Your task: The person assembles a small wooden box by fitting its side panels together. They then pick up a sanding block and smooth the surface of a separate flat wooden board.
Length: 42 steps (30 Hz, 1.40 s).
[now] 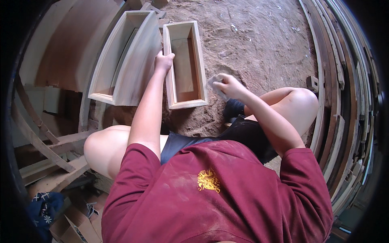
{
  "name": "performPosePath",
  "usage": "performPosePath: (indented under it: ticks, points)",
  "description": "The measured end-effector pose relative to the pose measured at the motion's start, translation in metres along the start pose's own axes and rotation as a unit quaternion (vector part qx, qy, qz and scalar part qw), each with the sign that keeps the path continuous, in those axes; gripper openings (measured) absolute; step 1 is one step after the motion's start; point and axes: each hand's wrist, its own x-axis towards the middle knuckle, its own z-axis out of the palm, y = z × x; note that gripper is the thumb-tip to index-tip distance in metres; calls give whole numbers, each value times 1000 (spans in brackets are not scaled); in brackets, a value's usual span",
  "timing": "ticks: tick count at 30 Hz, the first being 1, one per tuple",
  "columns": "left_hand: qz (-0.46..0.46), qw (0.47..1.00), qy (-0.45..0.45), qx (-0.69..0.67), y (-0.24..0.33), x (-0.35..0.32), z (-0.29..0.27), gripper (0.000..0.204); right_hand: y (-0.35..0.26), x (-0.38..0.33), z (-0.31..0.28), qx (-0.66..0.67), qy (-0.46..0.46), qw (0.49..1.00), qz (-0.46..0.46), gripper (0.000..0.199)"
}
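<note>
A long, narrow open box of pale wood, like a drawer [198,60], rests on the dusty ground in front of me. My left hand [164,62] grips its left wall, thumb over the rim and the other fingers partly hidden. Just right of the box, apart from it, my right hand [229,86] pinches a folded, pale grey piece that looks like sandpaper [221,93]. To the left, close by my left forearm, stands a second wooden box [137,60] of similar make, tilted, its opening facing up and left.
Stacked boards [338,101] run along the right side, with a small wooden block [312,84] beside them. Curved wooden frame pieces [48,150] lie at the left. A cardboard box [77,222] and dark blue patterned cloth [45,210] sit at lower left. My bent knees flank the work.
</note>
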Motion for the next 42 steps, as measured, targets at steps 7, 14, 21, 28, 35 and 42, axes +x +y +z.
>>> performPosePath:
  ticks: [7,14,21,28,35,42]
  points:
    - [17,1000,3,-5,-9,4,2,54,-12,-19,33,-213,-7,976,-39,32]
    - [13,1000,6,-21,-15,5,2,53,-20,-16,33,-194,-8,981,-16,33]
    - [-3,1000,3,-20,5,-6,-1,50,-19,-22,41,-212,30,976,-48,33]
    - [4,1000,-6,-21,20,-14,-2,49,-3,-29,30,-231,-33,972,3,32]
    - [-8,1000,-8,-20,16,-14,-3,52,-2,-25,37,-140,-24,990,-16,34]
    - [-13,1000,2,15,16,-11,-3,60,-23,-11,40,-232,81,969,-14,46]
